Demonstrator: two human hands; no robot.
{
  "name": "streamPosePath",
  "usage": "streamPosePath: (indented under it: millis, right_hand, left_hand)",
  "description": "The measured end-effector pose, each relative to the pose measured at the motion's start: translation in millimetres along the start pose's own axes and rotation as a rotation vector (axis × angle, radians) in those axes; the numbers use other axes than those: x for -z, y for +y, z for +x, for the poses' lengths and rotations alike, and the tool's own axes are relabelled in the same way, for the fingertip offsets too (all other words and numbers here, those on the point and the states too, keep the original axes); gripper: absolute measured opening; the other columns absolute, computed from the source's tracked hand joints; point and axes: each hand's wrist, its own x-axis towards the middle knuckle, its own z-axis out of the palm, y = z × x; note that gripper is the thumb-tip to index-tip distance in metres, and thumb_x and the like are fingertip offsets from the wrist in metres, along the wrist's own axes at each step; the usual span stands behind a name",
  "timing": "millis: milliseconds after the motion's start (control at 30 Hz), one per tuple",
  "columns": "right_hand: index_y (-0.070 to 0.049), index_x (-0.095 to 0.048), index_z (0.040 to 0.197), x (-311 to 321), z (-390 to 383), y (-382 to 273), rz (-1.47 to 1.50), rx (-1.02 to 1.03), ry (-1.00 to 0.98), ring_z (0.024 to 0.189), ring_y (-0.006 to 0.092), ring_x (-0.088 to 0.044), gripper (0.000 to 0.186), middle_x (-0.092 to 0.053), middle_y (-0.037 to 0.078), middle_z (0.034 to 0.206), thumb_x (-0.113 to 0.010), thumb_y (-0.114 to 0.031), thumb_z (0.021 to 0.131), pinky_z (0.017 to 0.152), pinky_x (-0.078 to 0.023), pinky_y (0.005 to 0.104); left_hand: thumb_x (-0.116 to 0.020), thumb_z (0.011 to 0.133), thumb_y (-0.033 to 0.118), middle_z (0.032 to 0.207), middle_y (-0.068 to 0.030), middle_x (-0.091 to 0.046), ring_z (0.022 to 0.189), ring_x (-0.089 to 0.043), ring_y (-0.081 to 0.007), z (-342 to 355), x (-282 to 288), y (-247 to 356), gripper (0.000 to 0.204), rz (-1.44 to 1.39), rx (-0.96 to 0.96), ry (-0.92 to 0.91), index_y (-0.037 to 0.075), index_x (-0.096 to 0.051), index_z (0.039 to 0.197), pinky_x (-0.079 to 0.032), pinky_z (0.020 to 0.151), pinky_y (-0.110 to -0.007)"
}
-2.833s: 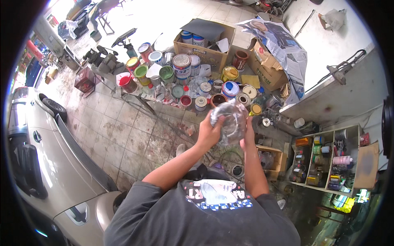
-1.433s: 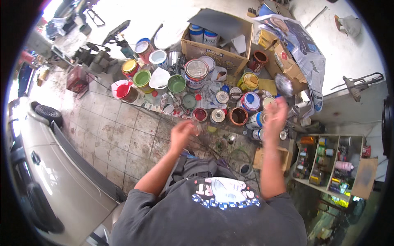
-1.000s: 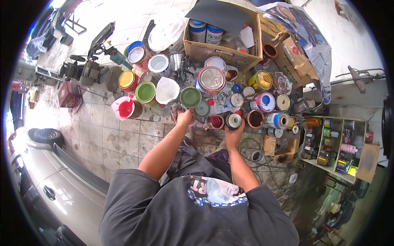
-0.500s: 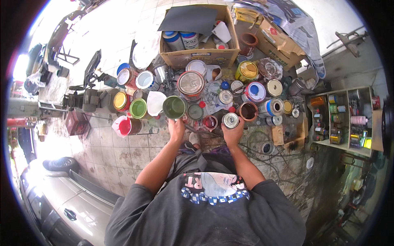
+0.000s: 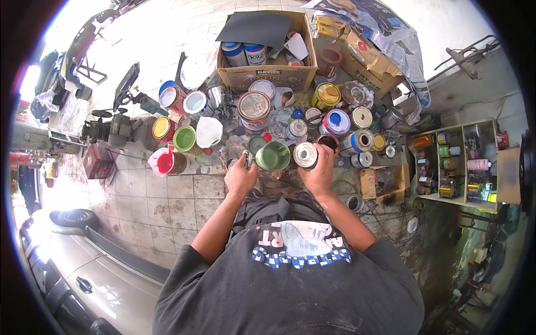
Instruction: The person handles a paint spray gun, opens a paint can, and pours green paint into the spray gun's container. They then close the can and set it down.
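My left hand is closed on the side handle of a mug whose inside is green. Close to the mug's right side, my right hand wraps round a small metal can with a pale round top. I cannot make out whether that can is lidded. Partly behind my right fingers stands a tin with a dark brown inside. Beyond the mug sits a large lidded paint can with a red rim. A white sheet-like piece lies to the left, by a green-filled tin.
Several paint tins crowd the work area. At the back stands a cardboard box holding blue-capped cans. Near its left end is a red-stained container. A shelf unit with bottles is at right; a silver car is at lower left.
My left hand has brought the green mug rightward and nearer to me. The small can in my right hand has come left, close beside the mug, and the view has shifted slightly.
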Motion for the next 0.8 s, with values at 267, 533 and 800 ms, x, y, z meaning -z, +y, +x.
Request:
streamPosePath:
  millis: [267,533,800]
  right_hand:
    - [-0.01,-0.056,0.135,4,2,-8,-0.136,0.123,-0.047,0.121,0.0387,-0.053,0.085,-0.052,0.016,0.128,-0.089,-0.006,0.057,0.102,-0.042,0.0515]
    - [-0.011,-0.056,0.136,8,-6,-8,-0.197,0.198,-0.072,0.124,0.0378,-0.053,0.086,-0.052,0.014,0.13,-0.088,-0.004,0.057,0.103,-0.041,0.0516]
    - [-0.004,-0.051,0.136,-14,-21,11,-0.056,-0.049,-0.06,0.122,0.0402,-0.056,0.082,-0.062,0.017,0.123,-0.091,-0.017,0.065,0.1,-0.042,0.0512]
  left_hand:
    - [-0.067,0.084,0.045,0.117,-0.0224,-0.074,0.112,-0.07,-0.0407,-10,4,1,0.062,0.033,-0.016,-0.045,0.021,-0.065,0.142,-0.054,0.096,-0.049]
    - [-0.067,0.084,0.045,0.118,-0.0235,-0.073,0.112,-0.07,-0.0412,-18,-4,-8,0.064,0.05,-0.013,-0.121,0.02,-0.064,0.143,-0.054,0.097,-0.05]
    - [-0.065,0.086,0.044,0.112,-0.025,-0.074,0.109,-0.071,-0.0412,-19,-12,-21,0.064,-0.063,-0.049,-0.116,0.017,-0.062,0.145,-0.054,0.095,-0.05]
